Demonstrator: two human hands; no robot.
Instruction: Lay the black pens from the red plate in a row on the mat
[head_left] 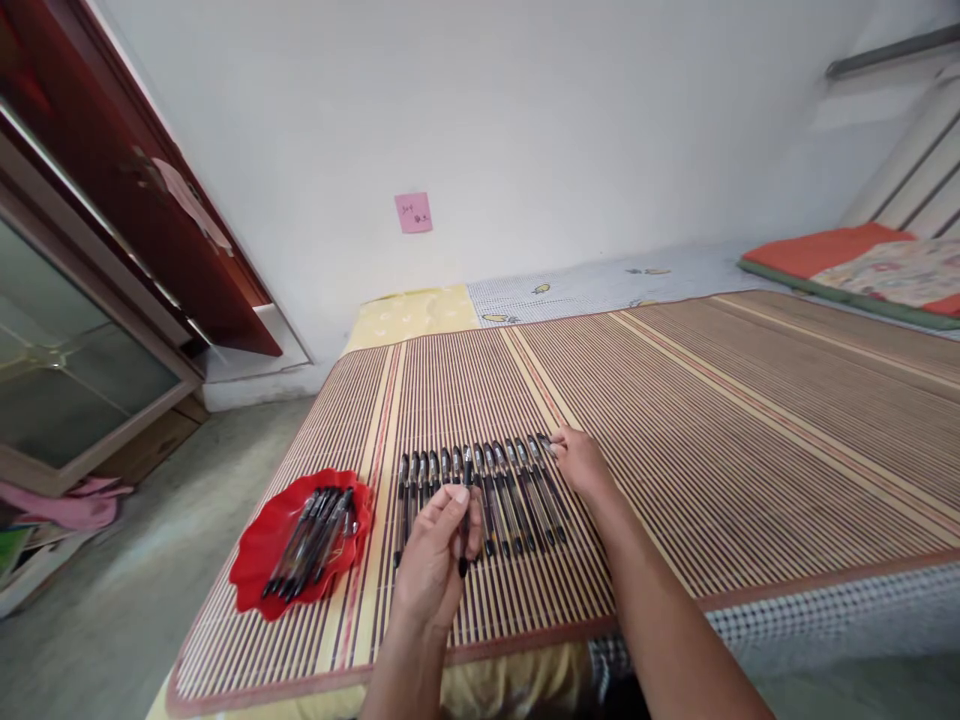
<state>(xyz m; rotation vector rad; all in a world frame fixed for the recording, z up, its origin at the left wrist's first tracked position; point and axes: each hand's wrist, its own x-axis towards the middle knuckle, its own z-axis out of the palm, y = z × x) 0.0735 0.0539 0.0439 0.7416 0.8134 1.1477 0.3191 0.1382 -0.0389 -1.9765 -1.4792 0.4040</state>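
Several black-capped pens lie side by side in a row on the striped bamboo mat, caps toward the wall. My left hand is closed around one pen, raised above the near part of the row and roughly parallel to it. At the row's right end, my right hand has its fingertips pinched at the cap end of the last pen. To the left, a red plate with a wavy rim holds a bunch of similar pens.
The mat covers a bed with yellow and checked bedding. A folded orange and floral quilt lies at the far right. A pink note is stuck to the white wall. A dark red door stands at the left.
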